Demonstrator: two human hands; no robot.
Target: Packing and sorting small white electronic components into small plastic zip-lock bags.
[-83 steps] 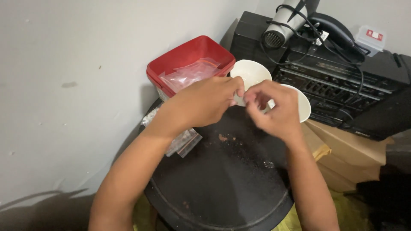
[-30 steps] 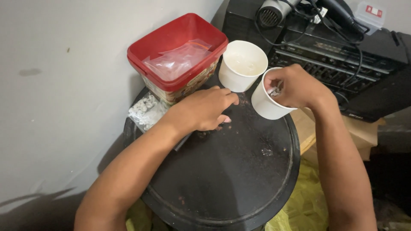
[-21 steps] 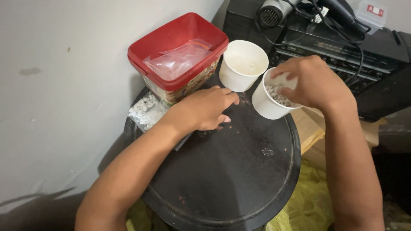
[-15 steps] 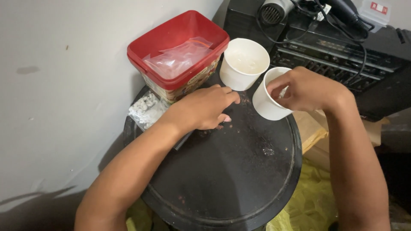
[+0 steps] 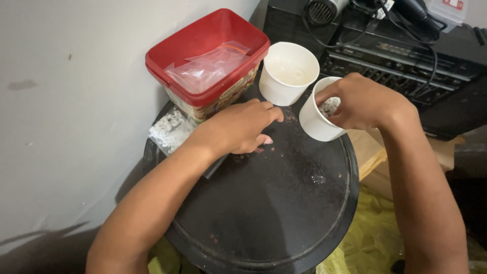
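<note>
Seen from above: the right hand (image 5: pixel 368 101) dips its fingers into a white paper cup (image 5: pixel 319 122) of small white pieces, apparently pinching some. The left hand (image 5: pixel 243 127) rests fingers-down on the round black bench (image 5: pixel 274 203), holding nothing visible. Steadying the cup would likely prevent tipping. Two cups in all; the second (image 5: pixel 288 71), empty, stands between the hands. One red tub (image 5: pixel 208 56) beyond the left hand.
</note>
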